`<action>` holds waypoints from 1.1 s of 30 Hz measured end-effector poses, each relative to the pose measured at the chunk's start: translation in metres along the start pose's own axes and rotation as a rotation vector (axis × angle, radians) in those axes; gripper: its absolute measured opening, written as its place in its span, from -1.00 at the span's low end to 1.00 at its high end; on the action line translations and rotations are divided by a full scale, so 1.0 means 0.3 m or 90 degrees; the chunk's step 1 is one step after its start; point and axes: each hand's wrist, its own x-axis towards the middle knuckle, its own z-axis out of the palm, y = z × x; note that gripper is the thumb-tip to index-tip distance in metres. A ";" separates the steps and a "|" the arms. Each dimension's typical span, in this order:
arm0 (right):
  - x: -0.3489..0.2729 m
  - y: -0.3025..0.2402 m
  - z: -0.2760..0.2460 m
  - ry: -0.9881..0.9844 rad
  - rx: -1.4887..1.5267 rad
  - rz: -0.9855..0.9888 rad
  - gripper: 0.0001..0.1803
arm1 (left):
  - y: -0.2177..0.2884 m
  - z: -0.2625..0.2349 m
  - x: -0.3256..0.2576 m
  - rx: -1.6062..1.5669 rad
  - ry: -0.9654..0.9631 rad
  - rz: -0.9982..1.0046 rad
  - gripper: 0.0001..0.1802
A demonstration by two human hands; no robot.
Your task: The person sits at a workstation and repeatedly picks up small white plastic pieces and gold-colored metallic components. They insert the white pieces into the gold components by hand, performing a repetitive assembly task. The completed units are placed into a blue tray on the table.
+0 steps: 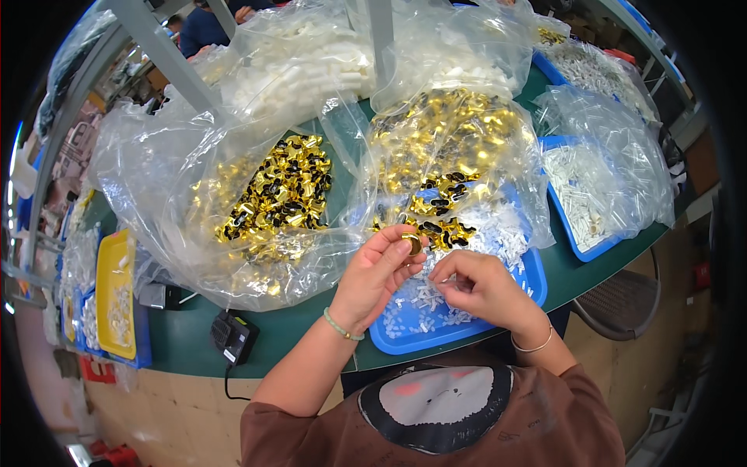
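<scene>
Our left hand (375,274) pinches a gold cap (412,244); our right hand (476,286), fingertips together on a small white part, hovers above the blue tray (537,284).

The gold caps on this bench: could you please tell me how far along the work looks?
Done: cannot tell; no finished pile is apparent. In hand: the left hand pinches one gold cap; the right hand holds a small white piece. Left: bags of gold caps and a blue tray of white pieces.

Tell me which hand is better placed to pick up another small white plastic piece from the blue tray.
Probably the right hand: it hovers over the small white plastic pieces in the blue tray, while the left hand pinches a small gold cap.
</scene>
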 end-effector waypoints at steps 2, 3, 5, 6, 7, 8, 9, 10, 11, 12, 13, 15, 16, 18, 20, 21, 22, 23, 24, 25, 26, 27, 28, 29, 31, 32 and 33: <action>0.003 -0.003 -0.005 0.028 0.056 0.054 -0.87 | 0.003 0.003 0.000 0.016 -0.006 -0.011 -0.72; 0.003 -0.005 -0.007 0.043 0.084 0.081 -0.88 | 0.006 0.013 -0.003 0.029 -0.004 -0.022 -0.72; 0.007 -0.014 0.001 0.113 0.073 0.077 -0.88 | 0.006 0.021 -0.008 0.041 -0.003 -0.034 -0.72; 0.010 -0.011 0.007 0.146 0.096 0.074 -0.87 | 0.005 0.021 -0.008 0.040 -0.006 -0.037 -0.71; 0.014 -0.009 0.011 0.181 0.119 0.070 -0.86 | 0.004 0.023 -0.008 0.039 -0.010 -0.041 -0.71; 0.017 -0.009 0.016 0.201 0.134 0.060 -0.86 | 0.003 0.026 -0.008 0.049 -0.008 -0.040 -0.71; 0.021 -0.008 0.020 0.220 0.150 0.051 -0.85 | 0.000 0.029 -0.008 0.058 -0.005 -0.039 -0.71; 0.024 -0.009 0.024 0.238 0.165 0.041 -0.84 | -0.002 0.030 -0.009 0.067 -0.002 -0.037 -0.70; 0.023 -0.014 0.027 0.242 0.172 0.062 -0.85 | -0.004 0.028 -0.010 0.071 -0.001 -0.040 -0.70; 0.020 -0.021 0.030 0.245 0.179 0.083 -0.85 | -0.005 0.025 -0.011 0.076 -0.001 -0.042 -0.70; 0.019 -0.026 0.031 0.250 0.185 0.103 -0.85 | -0.005 0.025 -0.010 0.081 -0.002 -0.044 -0.70; 0.020 -0.026 0.035 0.263 0.187 0.083 -0.85 | 0.000 0.032 -0.009 0.091 -0.003 -0.041 -0.70; 0.019 -0.023 0.038 0.269 0.188 0.074 -0.85 | 0.000 0.035 -0.009 0.094 -0.004 -0.040 -0.70; 0.017 -0.013 0.045 0.283 0.203 0.076 -0.85 | -0.002 0.034 -0.008 0.106 -0.001 -0.046 -0.70; 0.020 -0.014 0.042 0.281 0.202 0.084 -0.85 | -0.003 0.033 -0.009 0.111 0.000 -0.039 -0.70; 0.020 -0.019 0.034 0.273 0.193 0.093 -0.85 | -0.004 0.034 -0.010 0.111 -0.001 -0.030 -0.70; 0.020 -0.022 0.029 0.266 0.183 0.102 -0.84 | -0.006 0.035 -0.011 0.111 -0.002 -0.022 -0.70; 0.019 -0.019 0.031 0.267 0.179 0.090 -0.84 | -0.007 0.034 -0.010 0.116 -0.005 -0.019 -0.70; 0.018 -0.014 0.037 0.267 0.176 0.079 -0.84 | -0.008 0.031 -0.009 0.122 -0.009 -0.016 -0.70; 0.017 -0.011 0.040 0.267 0.173 0.068 -0.83 | -0.009 0.030 -0.009 0.127 -0.011 -0.013 -0.70; 0.016 -0.012 0.039 0.264 0.168 0.065 -0.83 | -0.009 0.030 -0.009 0.130 -0.013 -0.011 -0.70; 0.015 -0.014 0.036 0.262 0.164 0.063 -0.82 | -0.010 0.031 -0.009 0.133 -0.014 -0.009 -0.70; 0.013 -0.016 0.034 0.259 0.160 0.060 -0.82 | -0.010 0.032 -0.009 0.135 -0.016 -0.006 -0.70; 0.012 -0.018 0.032 0.257 0.150 0.062 -0.83 | -0.011 0.032 -0.010 0.138 -0.014 -0.007 -0.70; 0.010 -0.023 0.028 0.254 0.131 0.065 -0.83 | -0.012 0.034 -0.010 0.143 -0.012 -0.007 -0.70; 0.009 -0.028 0.027 0.256 0.129 0.077 -0.84 | -0.013 0.034 -0.010 0.146 -0.009 -0.005 -0.70; 0.008 -0.034 0.027 0.257 0.128 0.088 -0.85 | -0.015 0.035 -0.011 0.149 -0.007 -0.004 -0.71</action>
